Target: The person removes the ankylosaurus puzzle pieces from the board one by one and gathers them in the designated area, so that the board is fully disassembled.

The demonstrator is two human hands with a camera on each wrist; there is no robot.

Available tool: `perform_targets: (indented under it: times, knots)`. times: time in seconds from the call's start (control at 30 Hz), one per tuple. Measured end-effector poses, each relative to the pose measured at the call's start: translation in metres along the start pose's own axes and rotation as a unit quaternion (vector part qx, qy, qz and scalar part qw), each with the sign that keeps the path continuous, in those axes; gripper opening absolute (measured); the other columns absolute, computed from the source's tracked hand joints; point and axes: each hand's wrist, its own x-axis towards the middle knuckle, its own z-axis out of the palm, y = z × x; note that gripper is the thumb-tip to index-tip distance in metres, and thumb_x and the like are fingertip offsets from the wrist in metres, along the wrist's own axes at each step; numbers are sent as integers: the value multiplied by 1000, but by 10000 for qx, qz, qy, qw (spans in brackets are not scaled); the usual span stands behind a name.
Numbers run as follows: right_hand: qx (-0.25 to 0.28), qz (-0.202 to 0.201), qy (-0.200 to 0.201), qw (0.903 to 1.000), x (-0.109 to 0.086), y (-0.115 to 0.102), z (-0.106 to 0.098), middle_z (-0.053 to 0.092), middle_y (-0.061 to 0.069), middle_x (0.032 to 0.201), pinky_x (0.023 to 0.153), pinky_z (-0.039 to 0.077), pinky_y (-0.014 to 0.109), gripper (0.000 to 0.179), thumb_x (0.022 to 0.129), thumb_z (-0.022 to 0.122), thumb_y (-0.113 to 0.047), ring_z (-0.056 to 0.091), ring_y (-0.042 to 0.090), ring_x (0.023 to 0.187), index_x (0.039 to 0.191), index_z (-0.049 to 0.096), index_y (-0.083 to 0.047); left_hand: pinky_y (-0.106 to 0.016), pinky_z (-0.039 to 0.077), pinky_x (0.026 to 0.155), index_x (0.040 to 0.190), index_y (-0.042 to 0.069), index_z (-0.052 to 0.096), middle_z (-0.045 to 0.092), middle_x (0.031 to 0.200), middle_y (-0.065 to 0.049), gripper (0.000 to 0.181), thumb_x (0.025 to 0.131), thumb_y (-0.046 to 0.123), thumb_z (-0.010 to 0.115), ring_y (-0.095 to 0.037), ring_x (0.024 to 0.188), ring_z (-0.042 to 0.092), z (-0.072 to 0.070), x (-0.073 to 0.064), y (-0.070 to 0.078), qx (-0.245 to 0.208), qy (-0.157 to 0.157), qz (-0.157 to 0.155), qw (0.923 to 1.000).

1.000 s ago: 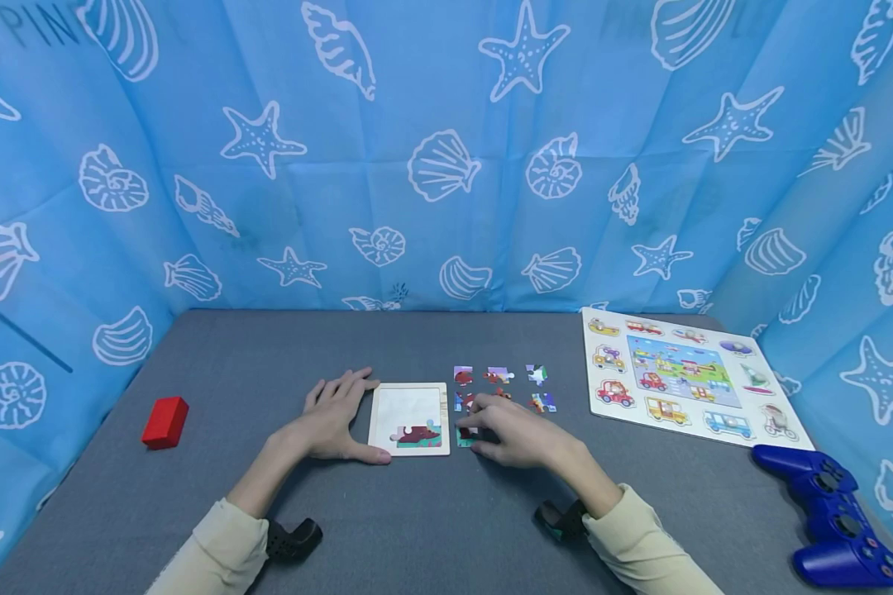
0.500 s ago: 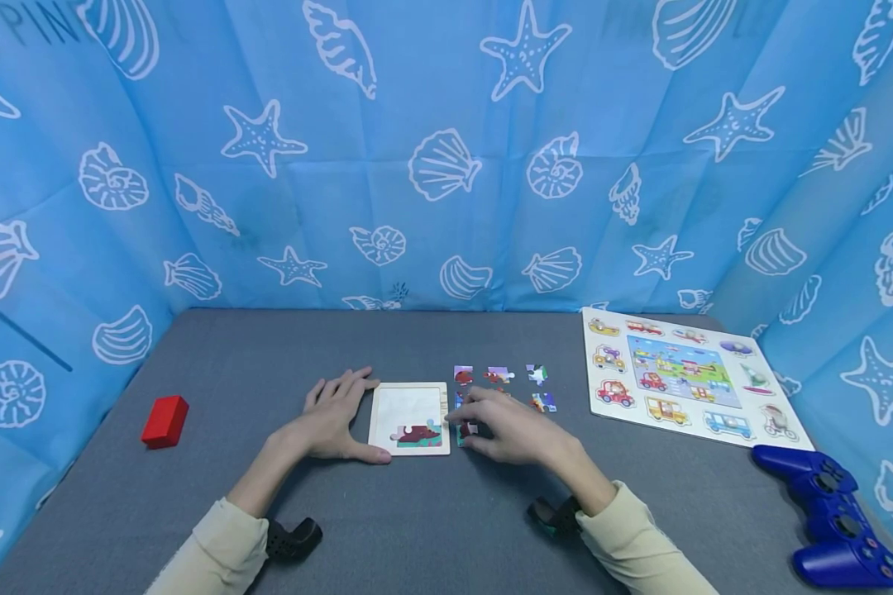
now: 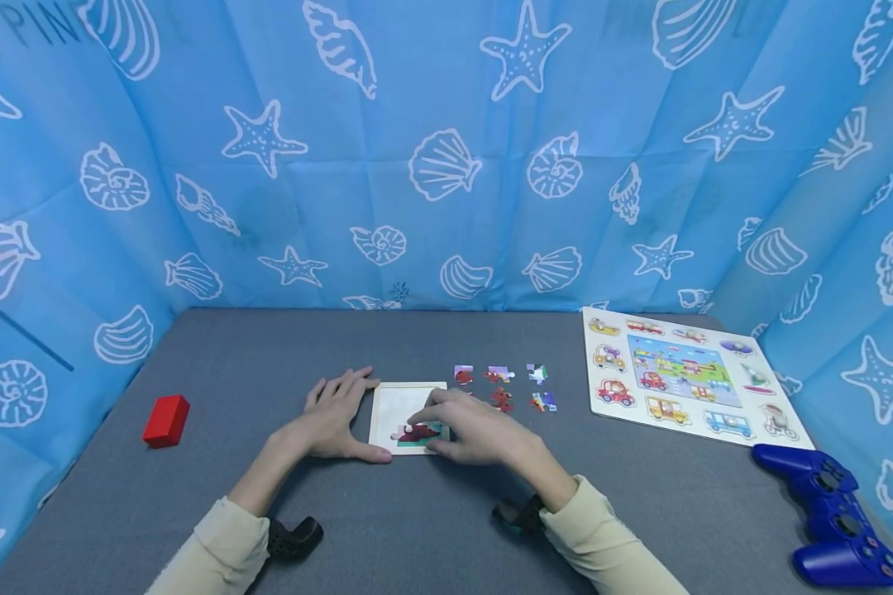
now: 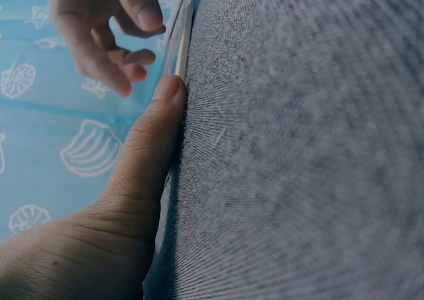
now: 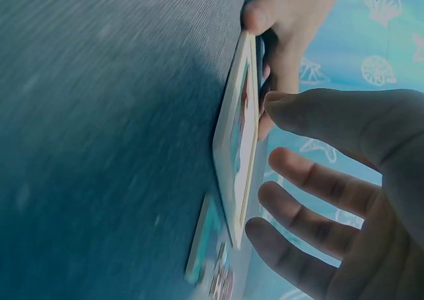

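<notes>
A shallow square wooden puzzle tray [image 3: 398, 401] lies flat, with a few joined jigsaw pieces [image 3: 411, 435] in dark red and green at its lower right. My left hand [image 3: 332, 416] rests at the tray's left side, fingers spread and fairly straight, thumb at the lower left corner. Over the tray's right part hovers my right hand [image 3: 472, 426], and it covers that edge. In the right wrist view its thumb and fingers are apart with nothing between them. A loose green-edged jigsaw piece [image 5: 204, 237] lies beside the tray, hidden by this hand in the head view.
More loose jigsaw pieces [image 3: 501, 400] lie in rows right of the tray. Farther right are a vehicle peg-puzzle board [image 3: 603, 400] and a blue game controller [image 3: 837, 516]. A red block [image 3: 166, 421] sits at left. A blue shell-patterned curtain [image 3: 446, 231] surrounds the table.
My right hand has moved left from the loose pieces to over the tray's right part, uncovering a red piece in the lower row. The left hand and tray stay in place.
</notes>
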Motion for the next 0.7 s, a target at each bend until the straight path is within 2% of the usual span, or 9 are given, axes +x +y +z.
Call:
perform_targets:
  times: [0.2,0.4,0.7]
  knots:
    - [-24,-10,-132,9999,11,-6,4,68,4,118,87,53,30,35,95,74,-19,58,13,98,130,72,-15,-76,10,120,158,14,32,20,170,-16,117,70,75,79,-49,155,19,-1,0,0,4,-14,-17,10000]
    - [-65,-56,-248,9997,17,-5,11,67,4,109,79,47,26,32,94,74,-20,53,11,90,126,73,-13,-76,11,120,159,14,32,20,170,-16,117,71,75,79,-49,155,19,-1,-1,0,-22,-30,25,10000]
    - [15,148,-421,9990,22,-5,13,65,5,107,77,44,25,35,94,75,-19,51,12,88,127,72,-11,-76,5,120,161,13,26,14,172,-18,117,74,72,78,-50,156,12,-1,-1,-2,-175,-178,118,9996]
